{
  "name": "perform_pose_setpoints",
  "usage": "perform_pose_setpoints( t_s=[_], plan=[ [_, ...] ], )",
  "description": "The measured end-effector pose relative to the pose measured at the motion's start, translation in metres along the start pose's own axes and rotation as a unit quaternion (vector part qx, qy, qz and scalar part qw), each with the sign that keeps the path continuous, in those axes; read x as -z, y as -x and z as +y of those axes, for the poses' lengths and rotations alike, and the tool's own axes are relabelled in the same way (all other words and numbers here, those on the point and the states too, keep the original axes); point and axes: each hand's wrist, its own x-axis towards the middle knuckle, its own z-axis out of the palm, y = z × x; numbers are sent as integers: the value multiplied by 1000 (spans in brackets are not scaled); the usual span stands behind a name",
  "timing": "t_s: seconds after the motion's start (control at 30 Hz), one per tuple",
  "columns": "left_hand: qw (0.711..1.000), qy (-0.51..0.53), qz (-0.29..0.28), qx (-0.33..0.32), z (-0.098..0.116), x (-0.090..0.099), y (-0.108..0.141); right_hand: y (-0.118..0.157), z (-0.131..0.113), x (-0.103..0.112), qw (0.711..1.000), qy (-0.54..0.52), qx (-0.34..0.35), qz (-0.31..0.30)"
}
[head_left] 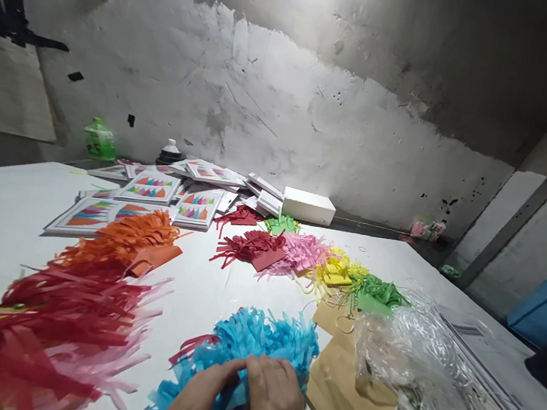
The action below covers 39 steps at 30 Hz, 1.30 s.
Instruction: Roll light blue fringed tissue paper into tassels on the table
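**Both hands low, fingers pinched together**

Left hand point(200, 400) rises from the table's near edge, back upward, fingers curled and angled right, tips meeting the other hand. Right hand point(272, 403) lies just beside it, back toward the camera, knuckles up, fingers bent down and left. Both touching, closed in a pinch. Wrists cut off by the frame's bottom; no forearms seen.

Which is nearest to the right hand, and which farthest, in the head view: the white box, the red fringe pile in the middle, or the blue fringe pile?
From the right hand:
1. Blue fringe pile, directly under the hand, touching it.
2. Red fringe pile, mid-table, beyond the blue.
3. White box, at the far table edge by the wall.
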Motion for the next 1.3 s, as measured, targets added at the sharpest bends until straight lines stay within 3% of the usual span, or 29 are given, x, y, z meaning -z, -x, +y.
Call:
perform_pose_setpoints(
  t_s=[0.2,0.33,0.47,0.6,0.77,0.97,1.13,1.3],
  plan=[
    [967,-200,72,-141,3,14,-18,-13,17,12,988,-45,-127,-70],
    [953,-211,17,-216,19,24,-29,-14,13,7,984,-4,-154,-87],
    [955,-238,-25,-172,29,23,-39,-4,6,-8,989,41,-139,-42],
    [950,-275,-64,-134,35,19,-48,3,8,-8,993,30,-97,-59],
    [936,-333,-92,-64,42,15,-55,13,9,-18,991,31,-107,-69],
    [935,-330,-99,-85,25,11,-44,17,4,-38,985,111,-125,-34],
    [940,-306,-54,-142,12,19,-36,-1,20,0,974,145,-159,-75],
    [960,-193,65,-190,18,45,-45,-28,59,44,962,93,-243,-79]
  ],
)
